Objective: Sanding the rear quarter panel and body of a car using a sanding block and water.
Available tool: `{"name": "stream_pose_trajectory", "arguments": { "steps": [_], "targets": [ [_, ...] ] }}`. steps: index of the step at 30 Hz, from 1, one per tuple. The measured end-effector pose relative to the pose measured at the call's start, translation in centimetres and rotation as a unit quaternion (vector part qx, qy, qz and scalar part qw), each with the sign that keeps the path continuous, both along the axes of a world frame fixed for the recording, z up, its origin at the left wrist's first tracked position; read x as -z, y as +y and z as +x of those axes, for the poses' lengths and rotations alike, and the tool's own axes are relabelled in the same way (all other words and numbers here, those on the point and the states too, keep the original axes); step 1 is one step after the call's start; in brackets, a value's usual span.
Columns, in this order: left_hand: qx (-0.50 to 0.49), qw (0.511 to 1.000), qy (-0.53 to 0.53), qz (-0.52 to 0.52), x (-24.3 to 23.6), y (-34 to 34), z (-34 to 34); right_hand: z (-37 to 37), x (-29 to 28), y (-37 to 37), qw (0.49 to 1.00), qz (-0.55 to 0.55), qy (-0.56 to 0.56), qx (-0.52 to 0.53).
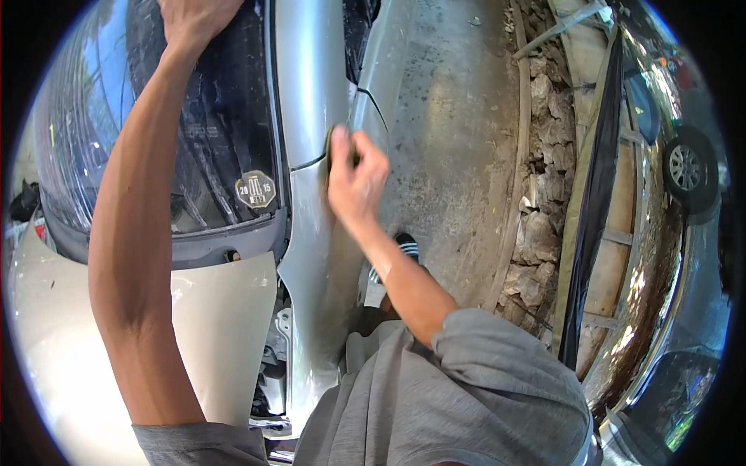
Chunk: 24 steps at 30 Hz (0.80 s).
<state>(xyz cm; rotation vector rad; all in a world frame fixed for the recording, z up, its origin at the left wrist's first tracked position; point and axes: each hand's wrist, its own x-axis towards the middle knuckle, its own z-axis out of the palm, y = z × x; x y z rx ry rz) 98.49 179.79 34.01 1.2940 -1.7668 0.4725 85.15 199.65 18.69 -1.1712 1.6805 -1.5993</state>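
Observation:
A silver car (pixel 311 46) stands in front of me and to my left. My right hand (pixel 356 177) is by the car's front fender (pixel 311 233), close to the seam below the windshield pillar. Its fingers are closed on a thin olive-brown pad (pixel 329 151), whose edge shows beside the thumb; its exact kind is blurred. My left arm stretches over the bonnet (pixel 217 303). At the upper edge, my left hand (pixel 200 17) is over the windshield (pixel 217 140); its fingers are cut off by the frame.
A gap along the bonnet's side shows the engine bay (pixel 272 373). On the right, a concrete path (pixel 458 155) runs beside a rough stone border (pixel 540 241) and a dark folded cover (pixel 594 202). Another vehicle's wheel (pixel 685 172) shows at the far right. My striped shoe (pixel 406 247) is below my right arm.

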Motion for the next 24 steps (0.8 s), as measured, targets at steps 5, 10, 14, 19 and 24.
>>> {"name": "stream_pose_trajectory", "arguments": {
  "steps": [5,10,14,19,24],
  "targets": [
    [-0.001,1.0,-0.015,0.002,-0.3,-0.1,0.1,0.2,0.7,-0.7,0.998,-0.009,-0.059,-0.001],
    [0.007,1.0,-0.002,0.021,-0.7,0.8,-0.2,-1.1,1.6,-1.4,0.999,-0.011,0.003,-0.032],
    [-0.003,0.999,-0.005,0.035,-0.9,1.1,-0.7,-3.7,-0.5,-10.4,0.98,-0.156,0.004,-0.122],
    [-0.002,0.997,-0.069,-0.018,-1.1,0.8,-0.3,-3.2,-2.2,-11.9,0.962,-0.225,-0.005,-0.157],
    [0.172,0.944,-0.193,0.204,-2.4,4.3,-1.3,-4.1,-2.9,-10.7,0.932,-0.259,0.141,-0.211]
  ]
}}
